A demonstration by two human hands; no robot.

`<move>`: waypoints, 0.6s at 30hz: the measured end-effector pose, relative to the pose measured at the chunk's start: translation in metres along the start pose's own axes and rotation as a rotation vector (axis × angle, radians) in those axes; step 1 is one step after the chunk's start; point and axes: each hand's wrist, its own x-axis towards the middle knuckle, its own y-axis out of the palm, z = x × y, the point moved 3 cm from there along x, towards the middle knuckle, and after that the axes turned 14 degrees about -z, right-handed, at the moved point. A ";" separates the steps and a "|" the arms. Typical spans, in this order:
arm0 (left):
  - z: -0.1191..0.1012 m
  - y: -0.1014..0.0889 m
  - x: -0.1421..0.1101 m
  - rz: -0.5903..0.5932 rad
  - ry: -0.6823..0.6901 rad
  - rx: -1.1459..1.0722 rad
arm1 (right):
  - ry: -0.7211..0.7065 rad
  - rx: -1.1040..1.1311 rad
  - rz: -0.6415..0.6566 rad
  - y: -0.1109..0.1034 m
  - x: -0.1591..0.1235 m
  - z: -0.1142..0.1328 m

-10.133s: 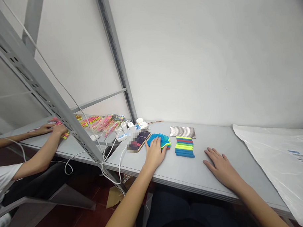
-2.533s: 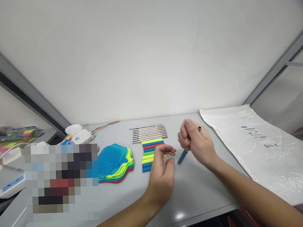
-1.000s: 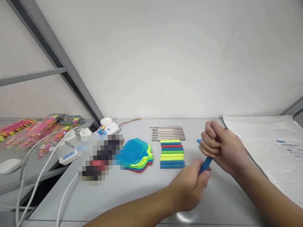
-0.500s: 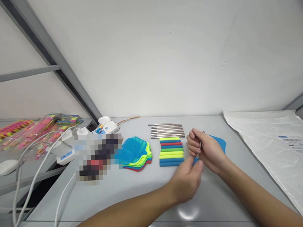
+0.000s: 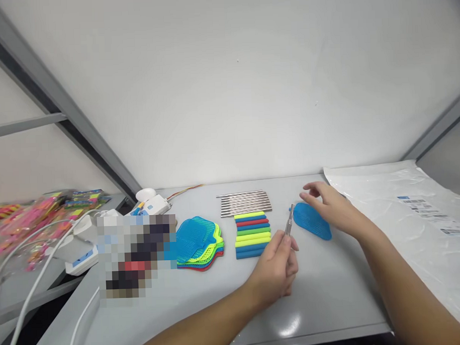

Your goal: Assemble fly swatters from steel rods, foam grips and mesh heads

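My left hand [image 5: 276, 266] is closed around the lower end of a silver telescopic rod [image 5: 289, 225], which points up and slightly right. The palm hides what is at the rod's base. My right hand [image 5: 327, 204] has its fingers apart, over a blue mesh fly swatter head [image 5: 310, 221] lying on the table; whether it touches the head I cannot tell. Left of the rod lies a row of coloured foam-like grips [image 5: 253, 237] in yellow, blue, red and green. Behind them is a row of silver rods [image 5: 245, 203]. A pile of mesh swatter heads [image 5: 196, 239] lies further left.
White plastic packaging [image 5: 382, 197] covers the table's right side. Power strips [image 5: 82, 260] with white cables sit at the left, beside a pixelated patch. Bagged pink and yellow items [image 5: 46, 214] lie on the far left surface. A white wall [image 5: 227, 92] stands behind.
My right hand has let go of the rod and moved right to the blue swatter head, opening its fingers. My left hand keeps the rod. The view has shifted slightly right.
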 end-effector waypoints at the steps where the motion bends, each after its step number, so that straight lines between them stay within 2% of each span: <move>1: 0.001 0.000 0.000 0.015 -0.014 0.002 | 0.000 -0.135 0.030 0.000 0.004 -0.015; 3: 0.002 0.001 0.000 0.044 -0.049 0.014 | 0.001 -0.295 0.157 0.004 0.007 -0.038; 5: 0.003 0.001 0.000 0.057 -0.081 0.034 | -0.011 -0.337 0.261 0.010 0.006 -0.049; 8: 0.005 0.000 0.000 0.055 -0.106 0.055 | -0.026 -0.313 0.315 0.016 0.006 -0.047; 11: 0.007 -0.001 0.001 0.046 -0.129 0.054 | -0.040 -0.262 0.320 0.012 0.008 -0.036; 13: 0.008 -0.001 0.002 0.047 -0.136 0.033 | -0.037 -0.121 0.291 0.003 0.010 -0.028; 15: 0.007 -0.001 0.002 0.065 -0.129 -0.001 | -0.020 0.117 0.232 -0.010 0.010 -0.019; 18: 0.005 0.000 0.000 0.146 -0.094 -0.034 | 0.002 0.418 0.156 -0.032 0.006 -0.010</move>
